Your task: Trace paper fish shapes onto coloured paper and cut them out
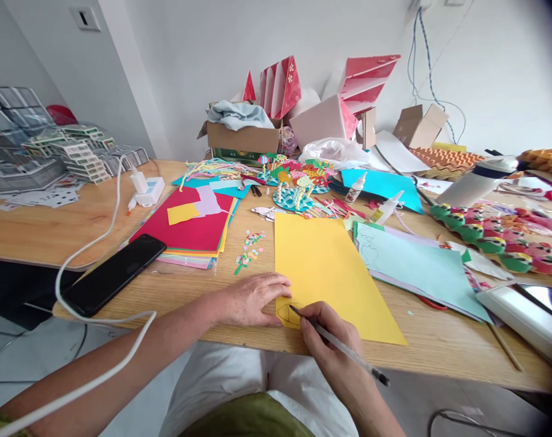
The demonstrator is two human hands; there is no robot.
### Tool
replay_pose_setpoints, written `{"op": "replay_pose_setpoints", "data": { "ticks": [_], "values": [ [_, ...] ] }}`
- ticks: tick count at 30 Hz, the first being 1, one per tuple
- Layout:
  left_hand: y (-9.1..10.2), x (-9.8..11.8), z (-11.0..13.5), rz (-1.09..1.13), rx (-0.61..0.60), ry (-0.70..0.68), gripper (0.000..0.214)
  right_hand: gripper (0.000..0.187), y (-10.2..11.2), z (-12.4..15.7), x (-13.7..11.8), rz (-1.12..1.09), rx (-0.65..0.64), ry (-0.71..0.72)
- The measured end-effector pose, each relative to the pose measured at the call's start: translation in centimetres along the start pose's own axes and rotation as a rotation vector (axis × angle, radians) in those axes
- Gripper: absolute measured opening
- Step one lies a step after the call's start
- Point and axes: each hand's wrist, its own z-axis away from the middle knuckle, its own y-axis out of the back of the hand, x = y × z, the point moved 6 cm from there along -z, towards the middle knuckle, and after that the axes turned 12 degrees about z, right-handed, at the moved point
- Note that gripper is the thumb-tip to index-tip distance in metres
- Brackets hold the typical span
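Note:
A yellow paper sheet [324, 267] lies on the wooden table [176, 291] in front of me. My left hand [253, 299] rests flat on the sheet's near left corner, fingers stretched out. My right hand [330, 343] is closed round a pen [344, 349], its tip touching the sheet beside a small drawn outline [289, 314]. A light blue sheet [417, 267] lies just right of the yellow one.
A black phone [114, 281] and a white cable [89, 249] lie at the left. A stack of coloured paper [194, 230], paper cut-outs [298, 179], glue bottles [355, 188], cardboard boxes [244, 136] and green-pink craft pieces [494, 233] crowd the back and right.

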Motion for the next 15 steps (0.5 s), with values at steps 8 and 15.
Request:
{"op": "replay_pose_setpoints", "data": {
  "ticks": [8, 15],
  "values": [
    [-0.01, -0.03, 0.04, 0.007, 0.007, -0.003, 0.045, 0.011, -0.17, -0.29, 0.05, 0.026, 0.058, 0.010],
    [-0.03, 0.07, -0.05, -0.005, -0.005, 0.005, 0.045, 0.012, -0.23, -0.23, -0.08, 0.052, 0.034, 0.024]
  ]
}}
